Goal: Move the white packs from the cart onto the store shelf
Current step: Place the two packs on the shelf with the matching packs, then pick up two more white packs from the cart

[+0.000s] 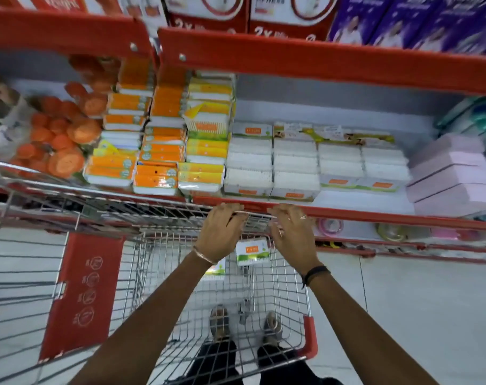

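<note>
Two white packs with green and orange labels lie in the wire cart (289,295). One pack (252,252) shows between my wrists, and my left wrist partly hides the other pack (216,271). My left hand (222,232) and my right hand (291,234) both curl over the cart's front rim, right against the red edge of the store shelf (375,215). Neither hand holds a pack. Rows of matching white packs (294,162) lie on the shelf just beyond my hands.
Orange and yellow packs (158,151) fill the shelf to the left, with orange round items (67,134) beyond them. Pink boxes (450,173) are stacked at the right. A red upper shelf (319,59) overhangs. A second cart with a red panel (80,295) stands at the left.
</note>
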